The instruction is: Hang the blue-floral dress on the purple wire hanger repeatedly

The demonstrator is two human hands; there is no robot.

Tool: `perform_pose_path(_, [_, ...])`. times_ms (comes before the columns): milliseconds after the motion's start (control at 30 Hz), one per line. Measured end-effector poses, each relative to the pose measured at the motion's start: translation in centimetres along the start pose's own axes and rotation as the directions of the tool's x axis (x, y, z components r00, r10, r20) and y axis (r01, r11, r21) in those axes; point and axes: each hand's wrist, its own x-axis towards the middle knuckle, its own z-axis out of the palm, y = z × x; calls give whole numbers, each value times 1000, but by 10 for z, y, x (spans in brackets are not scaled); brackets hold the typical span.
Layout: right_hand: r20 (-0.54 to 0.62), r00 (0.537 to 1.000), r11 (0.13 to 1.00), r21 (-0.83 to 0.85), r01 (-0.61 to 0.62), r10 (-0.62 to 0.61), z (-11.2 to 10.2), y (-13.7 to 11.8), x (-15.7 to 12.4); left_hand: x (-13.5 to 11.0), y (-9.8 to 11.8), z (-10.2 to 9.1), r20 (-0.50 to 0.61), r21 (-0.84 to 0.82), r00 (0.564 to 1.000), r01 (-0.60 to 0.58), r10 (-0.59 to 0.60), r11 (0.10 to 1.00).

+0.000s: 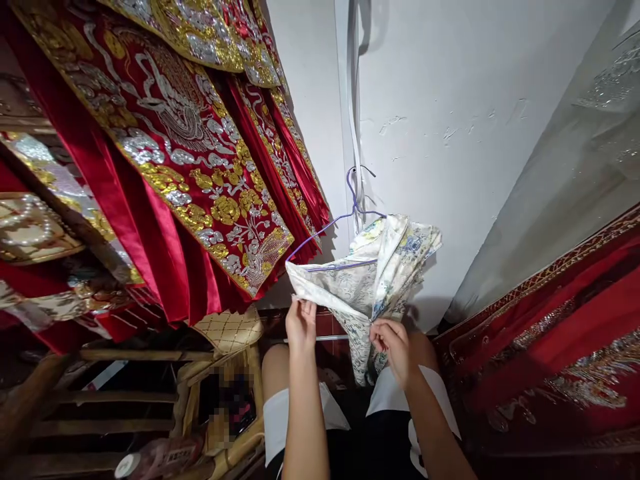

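Observation:
A white garment with a blue and yellow floral print (405, 260) hangs on a thin purple wire hanger (320, 233) in front of me. The hanger's hook is caught at the wall beside a white strap. Only the left shoulder of the hanger shows bare; cloth covers its right side. My left hand (301, 323) is closed on the garment's lower left edge, its fingertips partly hidden by the fabric. Lower and to the right, my right hand (391, 341) pinches the cloth where the two front edges meet. The garment's lower end dangles between my knees.
Red costumes with gold and silver embroidery (225, 180) hang at the left. A bamboo chair (130, 393) stands below them, near a bottle with a white cap (160, 457). Red beaded cloth (555, 353) and a clear plastic cover (560, 160) are at the right.

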Motion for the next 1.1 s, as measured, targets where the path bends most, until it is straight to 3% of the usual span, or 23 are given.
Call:
perform_pose_path(100, [22,1000,997,-71,-18,20,-14,-8,-1,-8,-26,-7,93,262,993,-91,69,961])
perform_pose_path(200, [143,985,975,-215,-63,95,-25,-14,-2,-14,-30,-7,208,447,976,-147,57,883])
perform_pose_path(300, [299,926,926,-361,-113,230,-30,-12,-2,-27,-20,0,260,414,966,-127,17,901])
perform_pose_path(367, [280,933,907,-409,-100,228,-30,-8,0,-41,-15,9,356,325,935,-131,7,937])
perform_pose_path(433, [165,978,906,-421,-50,130,-29,-5,5,-57,-14,19,492,259,870,-167,19,951])
perform_pose_path(500, [84,996,928,-372,1,32,-26,-5,10,-74,-16,28,642,297,766,-241,-7,924])
perform_pose_path(567, [107,994,968,-253,-4,32,-21,-7,13,-90,-20,37,761,397,643,-359,-85,845])
perform_pose_path(633, [147,985,990,-124,-70,88,-18,-11,16,-101,-22,44,824,473,548,-526,-143,707])
perform_pose_path(733, [186,962,979,-2,-206,203,-17,-20,18,-104,-17,53,861,486,486,-702,-148,520])
perform_pose_path(800, [279,912,949,5,-315,301,-21,-33,21,-97,-13,57,865,481,484,-728,-130,488])
perform_pose_path(867, [368,860,933,-76,-351,354,-27,-52,25,-83,-12,58,855,510,480,-711,-196,483])
perform_pose_path(933, [395,860,944,-203,-260,322,-34,-78,30,-66,-12,57,810,578,422,-690,-408,435])
perform_pose_path(1000, [367,899,941,-315,-123,240,-40,-103,39,-49,-12,56,703,643,365,-693,-611,326])
perform_pose_path(1033, [332,926,930,-364,-52,181,-43,-114,46,-42,-9,56,650,662,370,-705,-664,255])
perform_pose_path(1100, [232,972,871,-467,151,-44,-45,-126,64,-31,4,59,603,671,427,-728,-674,140])
